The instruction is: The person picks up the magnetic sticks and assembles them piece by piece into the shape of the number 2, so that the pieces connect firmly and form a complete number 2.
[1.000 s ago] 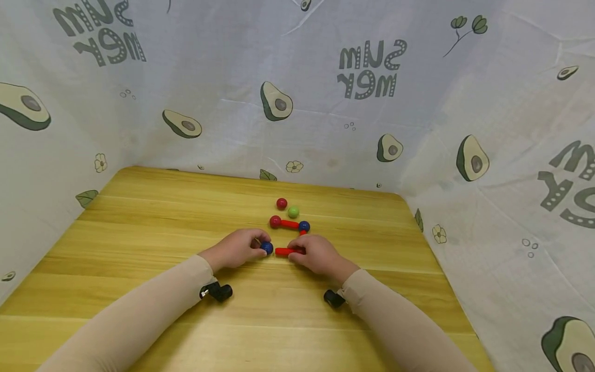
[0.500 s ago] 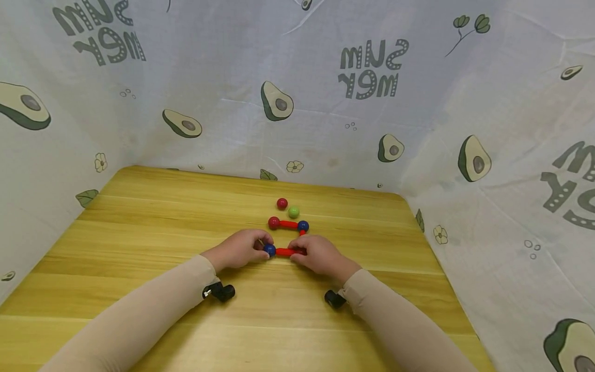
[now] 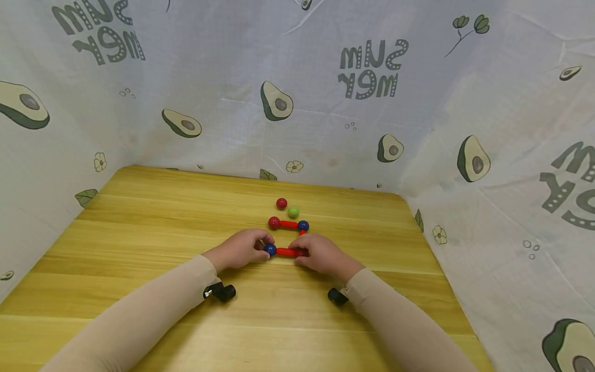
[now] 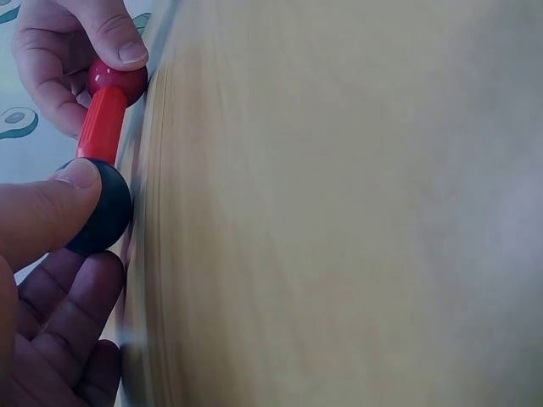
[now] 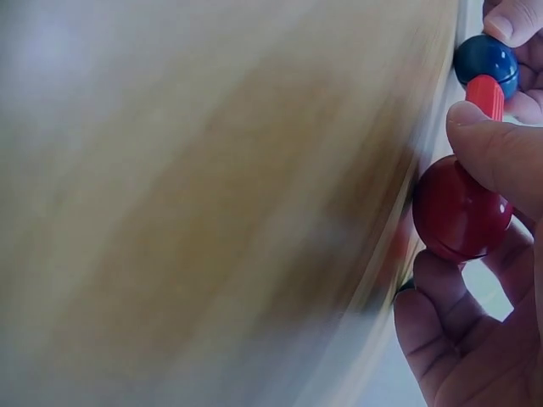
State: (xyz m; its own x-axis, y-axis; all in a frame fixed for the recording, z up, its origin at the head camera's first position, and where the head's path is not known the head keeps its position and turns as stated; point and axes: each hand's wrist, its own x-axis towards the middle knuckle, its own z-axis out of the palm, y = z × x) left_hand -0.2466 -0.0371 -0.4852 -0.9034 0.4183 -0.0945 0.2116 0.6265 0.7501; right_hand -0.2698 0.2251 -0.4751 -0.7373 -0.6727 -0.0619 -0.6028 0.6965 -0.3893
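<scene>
My left hand [image 3: 240, 249] pinches a blue ball [image 4: 109, 212] between thumb and fingers. A red rod [image 3: 285, 252] joins this ball to a red ball [image 5: 462, 208], which my right hand [image 3: 323, 254] holds with the thumb on top and fingers below. In the head view the right hand mostly covers that red ball. Behind it, another red rod [image 3: 302, 232] runs back to a second blue ball [image 3: 303, 226]. From there a further red rod [image 3: 288, 225] leads left to a red ball [image 3: 274, 222], so the linked pieces form an angular open shape on the table.
Beyond the linked pieces lie a loose red ball [image 3: 281, 203] and a light green ball [image 3: 293, 212]. The wooden table [image 3: 153, 217] ends at a pale cloth [image 3: 223, 67] printed with avocados, which hangs behind and at the sides.
My left hand has moved slightly right, bringing the blue ball against the end of the red rod. The right hand has shifted back along the rod to the red ball at its other end.
</scene>
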